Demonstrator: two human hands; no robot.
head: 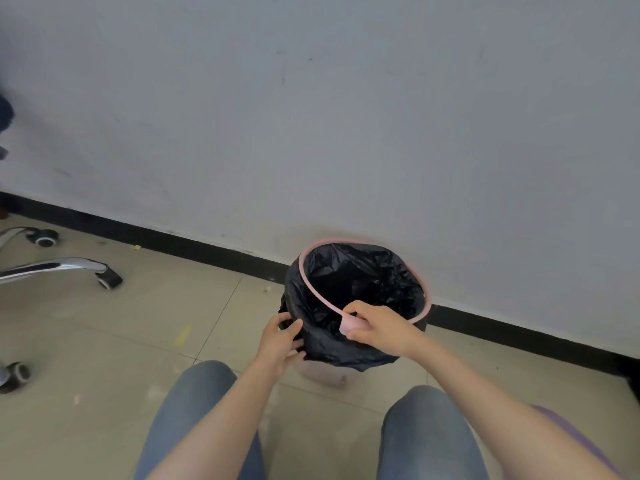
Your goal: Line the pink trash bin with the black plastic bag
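The pink trash bin [323, 375] stands on the floor against the wall, and only its pale base shows below the bag. The black plastic bag [349, 344] sits inside it, with its mouth folded down over the outside. A thin pink ring [313, 282] lies tilted over the bag's mouth, higher at the back. My right hand [377, 327] pinches the ring's pink tab at the near rim. My left hand [282, 341] grips the folded bag on the bin's left side.
An office chair base [55, 266] with chrome legs and black casters spreads over the floor at the left. A black baseboard [194, 247] runs along the grey wall behind the bin. My knees in jeans fill the bottom of the view.
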